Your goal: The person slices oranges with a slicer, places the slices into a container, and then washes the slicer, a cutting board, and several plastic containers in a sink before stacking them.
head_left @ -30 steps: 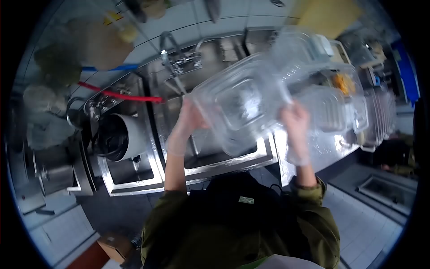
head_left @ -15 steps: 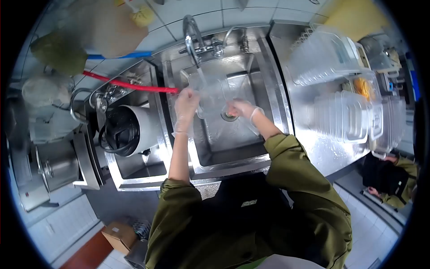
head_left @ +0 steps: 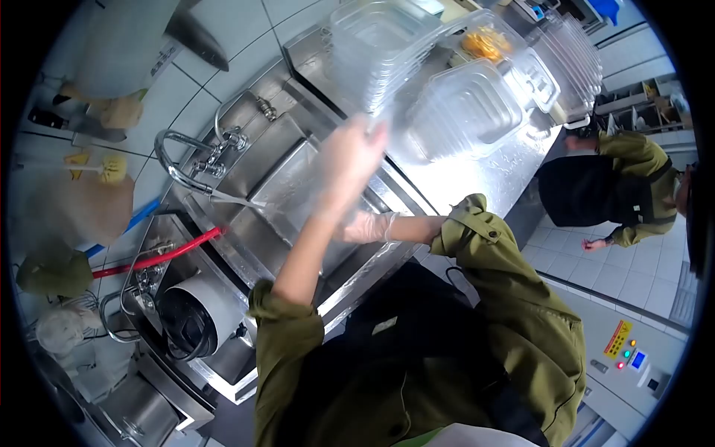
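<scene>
My left hand (head_left: 351, 158), gloved and smeared by motion, is raised over the right side of the sink (head_left: 397, 200), near the stacked clear containers (head_left: 383, 37). Its fingers are too blurred to read. Below it, my right hand (head_left: 366, 226), in a clear glove, is closed at the lower edge of a clear plastic container (head_left: 287, 182); my left forearm hides part of that grip. The container is tilted in the sink basin, and water from the curved faucet (head_left: 173, 165) runs towards it.
More clear containers (head_left: 477, 104) and one with yellow-orange pieces (head_left: 485, 45) are on the right counter (head_left: 462, 175). A white bucket (head_left: 212, 309) with black contents is in the left sink, beside a red hose (head_left: 160, 257). A co-worker (head_left: 633, 182) is at the right.
The view has turned to the right, towards the counter. My left hand has left the container and moved to the right; my right hand is now at the container's lower edge.
</scene>
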Demonstrator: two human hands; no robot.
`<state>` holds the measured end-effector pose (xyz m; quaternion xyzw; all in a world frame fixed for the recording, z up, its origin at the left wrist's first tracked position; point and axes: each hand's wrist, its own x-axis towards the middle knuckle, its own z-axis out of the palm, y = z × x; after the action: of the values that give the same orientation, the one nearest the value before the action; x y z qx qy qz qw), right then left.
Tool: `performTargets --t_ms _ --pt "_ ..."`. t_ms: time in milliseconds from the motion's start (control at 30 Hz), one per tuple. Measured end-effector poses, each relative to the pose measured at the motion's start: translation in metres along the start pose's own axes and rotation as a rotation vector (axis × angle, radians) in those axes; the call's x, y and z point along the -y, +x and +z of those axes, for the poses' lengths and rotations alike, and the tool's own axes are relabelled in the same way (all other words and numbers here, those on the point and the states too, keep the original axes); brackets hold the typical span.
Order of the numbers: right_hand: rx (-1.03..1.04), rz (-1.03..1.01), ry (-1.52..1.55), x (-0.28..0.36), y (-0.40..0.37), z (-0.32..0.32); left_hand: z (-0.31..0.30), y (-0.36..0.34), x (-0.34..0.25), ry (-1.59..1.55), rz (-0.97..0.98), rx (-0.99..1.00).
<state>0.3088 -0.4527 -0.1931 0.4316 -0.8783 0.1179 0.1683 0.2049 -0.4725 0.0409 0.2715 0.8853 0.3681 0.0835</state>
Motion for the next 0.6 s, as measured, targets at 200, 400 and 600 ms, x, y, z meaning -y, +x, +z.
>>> performTargets --t_ms 200,400,600 --pt "-0.132 0.049 0.035 0.002 0.015 -0.085 0.068 0.071 -0.054 -0.768 -0.236 0.411" --pt "0.119 0.384 0.25 0.012 0.013 -0.127 0.072 0.071 -0.075 -0.78 -0.268 0.391" --pt "0.131 0.546 0.401 0.009 0.001 -0.119 0.074 0.052 -0.109 -1.124 -0.181 0.141"
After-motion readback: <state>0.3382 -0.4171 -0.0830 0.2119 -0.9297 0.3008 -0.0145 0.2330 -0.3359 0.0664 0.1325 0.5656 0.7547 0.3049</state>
